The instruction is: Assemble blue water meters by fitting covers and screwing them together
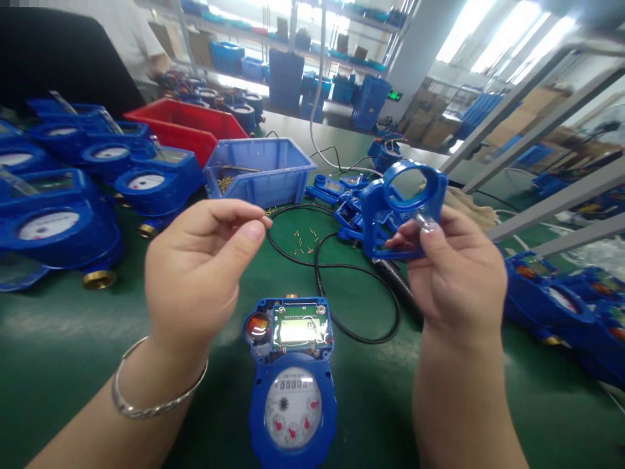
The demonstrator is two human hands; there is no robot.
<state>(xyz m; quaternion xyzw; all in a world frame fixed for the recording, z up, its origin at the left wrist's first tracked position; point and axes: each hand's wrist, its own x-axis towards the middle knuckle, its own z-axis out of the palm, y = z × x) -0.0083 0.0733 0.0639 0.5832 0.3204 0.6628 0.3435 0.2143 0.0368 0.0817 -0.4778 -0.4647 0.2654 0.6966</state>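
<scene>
In my right hand point(456, 273) is a blue plastic water meter cover point(370, 218), raised above the bench, with a round ring at its top and a rectangular opening below. My thumb presses on its near side. My left hand point(195, 267) is held up to the left, thumb and forefinger pinched together; whatever may be between the tips is too small to make out. Between and below both hands a blue water meter point(293, 391) lies face up. Its upper part is uncovered, showing a circuit board with a lit display point(299, 330); its round dial has red pointers.
Small brass screws point(305, 244) are scattered on the green bench beside a looped black cable point(361, 340). Behind stand a blue bin point(263, 176) and a red bin point(180, 120). Several meters point(49, 221) crowd the left; more meters point(561, 299) lie right. A person's hand point(159, 65) shows far left.
</scene>
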